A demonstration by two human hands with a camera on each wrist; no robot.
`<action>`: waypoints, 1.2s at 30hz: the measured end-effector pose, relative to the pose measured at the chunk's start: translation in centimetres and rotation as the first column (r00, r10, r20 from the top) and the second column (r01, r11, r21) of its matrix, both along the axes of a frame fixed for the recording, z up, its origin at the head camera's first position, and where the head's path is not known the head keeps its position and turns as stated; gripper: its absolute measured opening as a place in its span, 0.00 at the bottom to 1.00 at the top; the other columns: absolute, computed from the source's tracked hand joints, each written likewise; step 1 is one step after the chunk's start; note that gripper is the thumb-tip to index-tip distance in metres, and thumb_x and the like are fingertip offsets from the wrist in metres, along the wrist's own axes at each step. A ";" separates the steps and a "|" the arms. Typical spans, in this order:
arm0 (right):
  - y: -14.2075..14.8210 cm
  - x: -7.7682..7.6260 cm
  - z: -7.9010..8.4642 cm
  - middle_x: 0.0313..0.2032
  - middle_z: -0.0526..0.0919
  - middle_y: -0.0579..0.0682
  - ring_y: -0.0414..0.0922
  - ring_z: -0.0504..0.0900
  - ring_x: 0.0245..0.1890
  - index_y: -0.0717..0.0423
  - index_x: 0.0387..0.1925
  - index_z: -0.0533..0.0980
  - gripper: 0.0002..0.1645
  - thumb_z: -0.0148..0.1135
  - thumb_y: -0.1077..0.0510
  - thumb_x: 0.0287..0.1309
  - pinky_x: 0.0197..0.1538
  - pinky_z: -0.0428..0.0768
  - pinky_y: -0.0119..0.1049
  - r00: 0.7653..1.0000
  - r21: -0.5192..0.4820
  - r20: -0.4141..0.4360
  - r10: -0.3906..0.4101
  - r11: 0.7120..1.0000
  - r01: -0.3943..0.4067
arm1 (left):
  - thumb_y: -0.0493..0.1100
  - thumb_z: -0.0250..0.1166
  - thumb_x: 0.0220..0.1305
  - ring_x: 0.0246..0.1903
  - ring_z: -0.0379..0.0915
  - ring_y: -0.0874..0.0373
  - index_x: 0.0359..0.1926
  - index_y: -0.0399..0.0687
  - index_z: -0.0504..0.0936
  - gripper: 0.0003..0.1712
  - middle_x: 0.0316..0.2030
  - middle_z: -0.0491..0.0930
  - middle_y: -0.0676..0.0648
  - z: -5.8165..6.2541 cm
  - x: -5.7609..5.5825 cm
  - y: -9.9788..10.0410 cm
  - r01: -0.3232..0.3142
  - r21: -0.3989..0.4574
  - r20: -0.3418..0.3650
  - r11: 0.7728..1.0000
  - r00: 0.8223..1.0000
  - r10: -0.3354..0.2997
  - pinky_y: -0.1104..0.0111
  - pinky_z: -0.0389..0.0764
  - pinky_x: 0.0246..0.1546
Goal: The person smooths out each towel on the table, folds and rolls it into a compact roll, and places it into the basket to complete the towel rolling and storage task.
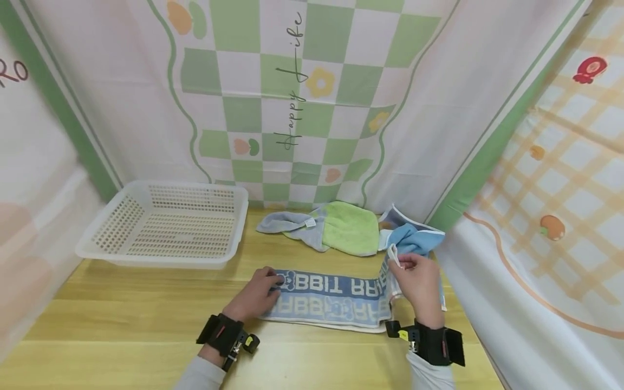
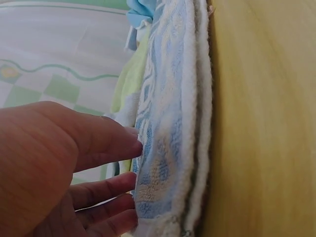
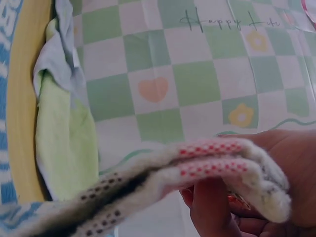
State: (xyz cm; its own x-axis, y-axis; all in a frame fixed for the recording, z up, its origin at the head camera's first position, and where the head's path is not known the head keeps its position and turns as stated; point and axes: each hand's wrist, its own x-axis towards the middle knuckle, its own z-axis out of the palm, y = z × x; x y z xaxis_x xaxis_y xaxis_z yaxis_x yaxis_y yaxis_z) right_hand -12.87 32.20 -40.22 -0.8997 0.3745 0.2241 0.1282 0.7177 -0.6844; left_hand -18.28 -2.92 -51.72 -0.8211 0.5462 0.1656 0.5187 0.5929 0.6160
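A blue and white towel (image 1: 331, 306) with lettering lies folded in a long strip across the table. My left hand (image 1: 254, 294) rests at its left end, fingers relaxed against the fabric. In the left wrist view the layered white edges of the towel (image 2: 190, 118) run beside the fingertips. My right hand (image 1: 419, 279) pinches the towel's right end and holds it raised above the table. The right wrist view shows the doubled towel edge (image 3: 212, 158), with red and dark checks, arching over a finger of my right hand (image 3: 210, 207).
A white perforated plastic basket (image 1: 180, 260) stands at the back left. Behind the towel lie a green and grey cloth (image 1: 351, 227) and a crumpled blue cloth (image 1: 411, 238). Printed curtains (image 1: 322, 119) hang behind and on both sides of the wooden table (image 1: 146, 319).
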 end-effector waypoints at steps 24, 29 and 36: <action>-9.6 -2.6 -0.6 0.39 0.83 0.55 0.47 0.77 0.34 0.60 0.50 0.82 0.15 0.64 0.56 0.66 0.36 0.76 0.38 0.977 -0.157 -0.027 0.212 0.964 -0.213 | 0.38 0.59 0.73 0.57 0.75 0.43 0.65 0.33 0.74 0.23 0.57 0.77 0.36 -0.2 -0.1 0.4 -0.108 0.148 0.101 0.983 0.990 0.094 0.48 0.75 0.61; -10.7 -3.1 -1.3 0.39 0.84 0.56 0.46 0.78 0.34 0.61 0.51 0.83 0.15 0.65 0.58 0.65 0.35 0.76 0.36 0.968 -0.179 -0.056 0.245 0.951 -0.251 | 0.38 0.59 0.73 0.61 0.72 0.40 0.69 0.30 0.68 0.28 0.59 0.76 0.34 -0.4 0.3 0.8 -0.129 0.156 0.100 0.979 0.988 0.114 0.47 0.72 0.63; -12.5 -3.5 -1.2 0.38 0.85 0.55 0.45 0.78 0.32 0.62 0.51 0.84 0.16 0.66 0.60 0.64 0.32 0.76 0.34 0.947 -0.185 -0.064 0.315 0.929 -0.321 | 0.42 0.54 0.78 0.55 0.76 0.47 0.68 0.32 0.71 0.24 0.53 0.80 0.39 0.7 0.5 1.3 -0.142 0.244 0.071 0.959 0.989 0.128 0.50 0.78 0.56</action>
State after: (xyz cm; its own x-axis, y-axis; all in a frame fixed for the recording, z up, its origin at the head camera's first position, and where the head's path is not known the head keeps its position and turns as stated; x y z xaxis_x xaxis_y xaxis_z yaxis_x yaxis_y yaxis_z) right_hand -16.41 19.67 -41.43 -0.9720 0.1084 0.2085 -0.1103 0.5728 -0.8122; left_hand -17.75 -1.64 -51.07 -0.8958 0.3771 0.2353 0.4064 0.4801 0.7774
